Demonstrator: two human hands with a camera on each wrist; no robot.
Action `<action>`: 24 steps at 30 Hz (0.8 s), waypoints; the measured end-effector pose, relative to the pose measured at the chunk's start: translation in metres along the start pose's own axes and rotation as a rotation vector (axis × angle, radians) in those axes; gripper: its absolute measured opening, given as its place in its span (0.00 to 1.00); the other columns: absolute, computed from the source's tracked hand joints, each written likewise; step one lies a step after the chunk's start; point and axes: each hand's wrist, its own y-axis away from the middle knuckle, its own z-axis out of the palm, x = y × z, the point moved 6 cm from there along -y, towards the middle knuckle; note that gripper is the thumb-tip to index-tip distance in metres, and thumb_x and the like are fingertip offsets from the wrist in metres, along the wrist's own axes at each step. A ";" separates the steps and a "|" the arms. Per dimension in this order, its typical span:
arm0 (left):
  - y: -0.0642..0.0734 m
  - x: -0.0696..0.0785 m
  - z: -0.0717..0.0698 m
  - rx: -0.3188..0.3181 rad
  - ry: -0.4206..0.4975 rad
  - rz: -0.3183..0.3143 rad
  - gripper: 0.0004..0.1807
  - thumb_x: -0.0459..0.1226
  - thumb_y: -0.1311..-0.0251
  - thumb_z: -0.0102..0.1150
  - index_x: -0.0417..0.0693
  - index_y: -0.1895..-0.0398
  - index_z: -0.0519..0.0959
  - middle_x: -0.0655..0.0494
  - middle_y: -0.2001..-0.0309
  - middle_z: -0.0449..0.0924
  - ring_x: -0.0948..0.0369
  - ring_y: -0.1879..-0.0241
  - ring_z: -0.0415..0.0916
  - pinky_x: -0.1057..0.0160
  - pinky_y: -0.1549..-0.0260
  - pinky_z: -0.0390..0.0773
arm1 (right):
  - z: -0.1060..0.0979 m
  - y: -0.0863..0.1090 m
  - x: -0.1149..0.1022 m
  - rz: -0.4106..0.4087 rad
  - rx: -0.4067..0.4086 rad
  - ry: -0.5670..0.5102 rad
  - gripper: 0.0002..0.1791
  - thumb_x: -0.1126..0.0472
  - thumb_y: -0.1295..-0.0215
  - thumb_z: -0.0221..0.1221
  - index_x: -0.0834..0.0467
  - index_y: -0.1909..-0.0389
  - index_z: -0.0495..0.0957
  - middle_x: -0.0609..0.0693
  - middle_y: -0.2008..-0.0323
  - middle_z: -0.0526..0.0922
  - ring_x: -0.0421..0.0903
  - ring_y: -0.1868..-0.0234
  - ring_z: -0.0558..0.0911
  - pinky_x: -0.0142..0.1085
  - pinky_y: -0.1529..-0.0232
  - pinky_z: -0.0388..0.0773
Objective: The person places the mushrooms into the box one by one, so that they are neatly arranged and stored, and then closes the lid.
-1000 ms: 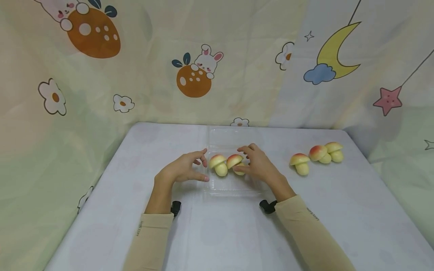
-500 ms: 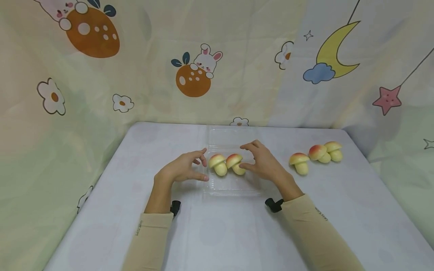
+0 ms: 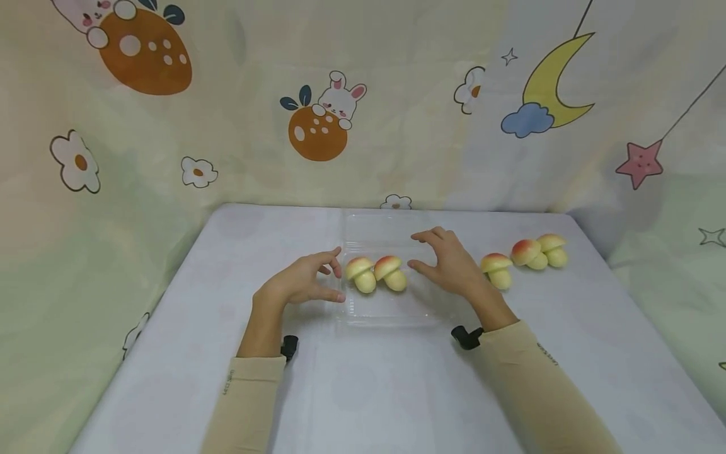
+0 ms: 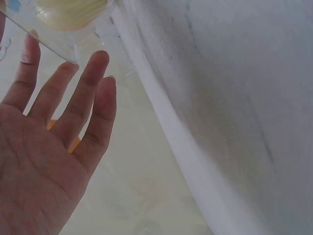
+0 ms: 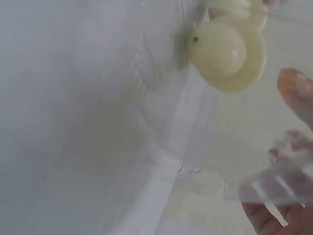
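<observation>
A clear plastic box [image 3: 391,309] lies on the table with its lid [image 3: 381,227] folded back. Two toy mushrooms with red-yellow caps sit inside: the left mushroom [image 3: 365,282] and the right mushroom [image 3: 395,280], side by side. My left hand [image 3: 300,277] stands at the box's left side, fingers loosely spread; in the left wrist view its fingertips [image 4: 100,58] are right at the clear edge. Over the box's right part, my right hand [image 3: 450,261] holds nothing, thumb and fingers apart, a little to the right of the right mushroom.
Outside the box, on the right of the table, lie three more mushrooms: a nearer mushroom [image 3: 499,277], a middle mushroom [image 3: 527,252] and a far mushroom [image 3: 556,254]. The table [image 3: 351,391] has a white cover, and a printed curtain [image 3: 249,126] hangs behind it.
My right hand has let go of the right mushroom and moved right, its fingers spreading wider. The right mushroom stays in the box. My left hand keeps its place at the box's side.
</observation>
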 end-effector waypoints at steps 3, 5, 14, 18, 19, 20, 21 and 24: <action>0.000 0.000 -0.001 0.006 0.004 0.011 0.27 0.52 0.50 0.80 0.50 0.53 0.77 0.57 0.18 0.54 0.51 0.33 0.72 0.44 0.39 0.72 | -0.006 0.001 0.005 0.012 0.012 0.015 0.29 0.54 0.33 0.68 0.60 0.34 0.75 0.59 0.43 0.77 0.60 0.43 0.74 0.54 0.44 0.73; -0.001 0.001 -0.001 0.006 0.007 0.018 0.28 0.52 0.50 0.80 0.50 0.53 0.77 0.57 0.18 0.54 0.50 0.33 0.72 0.44 0.39 0.72 | -0.010 0.004 0.010 0.020 0.019 0.020 0.28 0.54 0.32 0.68 0.60 0.34 0.75 0.60 0.42 0.77 0.60 0.42 0.74 0.55 0.43 0.73; 0.000 -0.002 0.002 0.002 0.028 -0.011 0.27 0.49 0.50 0.81 0.49 0.52 0.78 0.62 0.18 0.53 0.53 0.34 0.71 0.45 0.39 0.72 | -0.021 0.014 0.026 0.007 0.087 0.022 0.26 0.57 0.32 0.67 0.62 0.37 0.76 0.62 0.43 0.77 0.64 0.42 0.72 0.58 0.41 0.70; 0.001 -0.003 0.001 0.003 0.018 -0.022 0.28 0.51 0.50 0.81 0.50 0.53 0.78 0.65 0.19 0.53 0.54 0.34 0.71 0.46 0.40 0.73 | -0.024 0.018 0.031 0.023 0.094 0.031 0.26 0.57 0.33 0.68 0.62 0.37 0.76 0.63 0.43 0.77 0.65 0.41 0.71 0.59 0.41 0.69; 0.002 -0.003 0.001 0.001 0.015 -0.023 0.28 0.51 0.51 0.81 0.50 0.52 0.78 0.65 0.19 0.52 0.54 0.33 0.71 0.46 0.40 0.73 | -0.025 0.018 0.032 0.028 0.095 0.037 0.26 0.57 0.32 0.67 0.62 0.37 0.76 0.64 0.42 0.77 0.65 0.41 0.71 0.59 0.41 0.69; 0.002 -0.002 0.000 0.000 0.013 -0.023 0.28 0.52 0.51 0.81 0.50 0.52 0.78 0.65 0.19 0.52 0.54 0.33 0.71 0.47 0.40 0.73 | -0.026 0.020 0.034 0.033 0.095 0.041 0.26 0.57 0.32 0.67 0.62 0.37 0.76 0.64 0.42 0.77 0.66 0.41 0.71 0.59 0.41 0.69; 0.002 -0.002 0.000 0.000 0.013 -0.023 0.28 0.52 0.51 0.81 0.50 0.52 0.78 0.65 0.19 0.52 0.54 0.33 0.71 0.46 0.40 0.73 | -0.026 0.021 0.035 0.039 0.096 0.046 0.26 0.57 0.32 0.67 0.62 0.37 0.76 0.64 0.42 0.77 0.66 0.40 0.70 0.60 0.41 0.69; 0.002 -0.002 0.000 0.003 0.009 -0.025 0.28 0.51 0.51 0.81 0.51 0.53 0.78 0.64 0.19 0.53 0.53 0.33 0.72 0.46 0.39 0.72 | -0.028 0.023 0.040 0.048 0.101 0.061 0.25 0.57 0.33 0.68 0.61 0.38 0.76 0.64 0.41 0.76 0.68 0.39 0.68 0.61 0.41 0.69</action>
